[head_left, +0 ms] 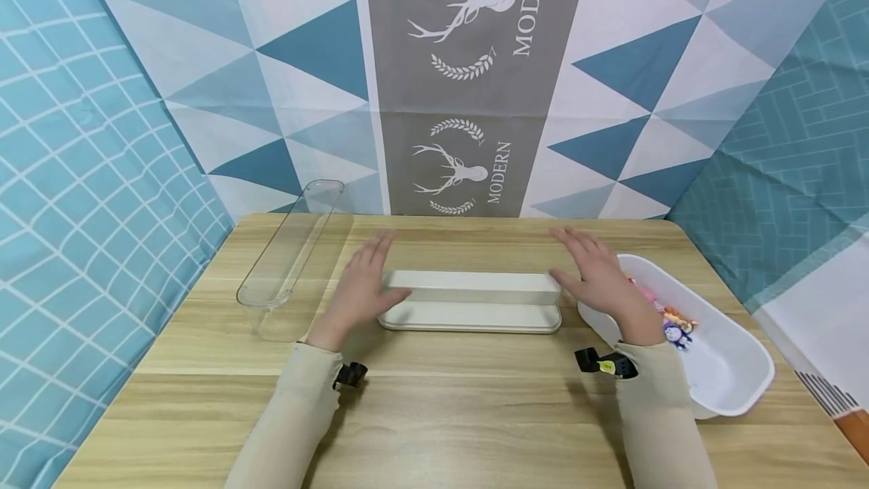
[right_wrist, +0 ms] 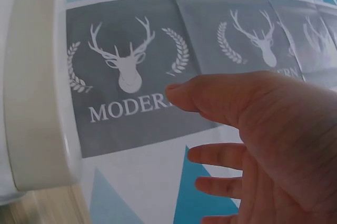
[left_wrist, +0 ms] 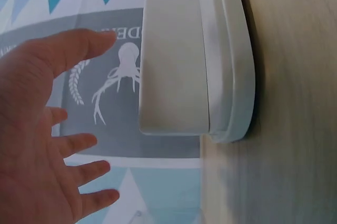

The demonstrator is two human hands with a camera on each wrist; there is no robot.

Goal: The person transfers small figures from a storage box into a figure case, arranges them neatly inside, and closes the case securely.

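Observation:
A long white stepped piece [head_left: 468, 315], like a tray or lid with a raised block along its back, lies on the table between both hands. My left hand [head_left: 363, 281] hovers by its left end, fingers spread and holding nothing. At the other end my right hand [head_left: 600, 281] is also spread, with nothing in it. In the left wrist view, a gap shows between the thumb and the white piece [left_wrist: 176, 56]. The right wrist view likewise has the hand [right_wrist: 279, 129] apart from the white piece [right_wrist: 37, 77].
A long clear plastic container [head_left: 292, 255] stands at the back left of the wooden table [head_left: 462, 429]. To the right, partly behind my right hand, is a white bin [head_left: 729, 368] with small colourful figures [head_left: 679, 327] in it. Patterned cloth [head_left: 462, 96] hangs behind the table.

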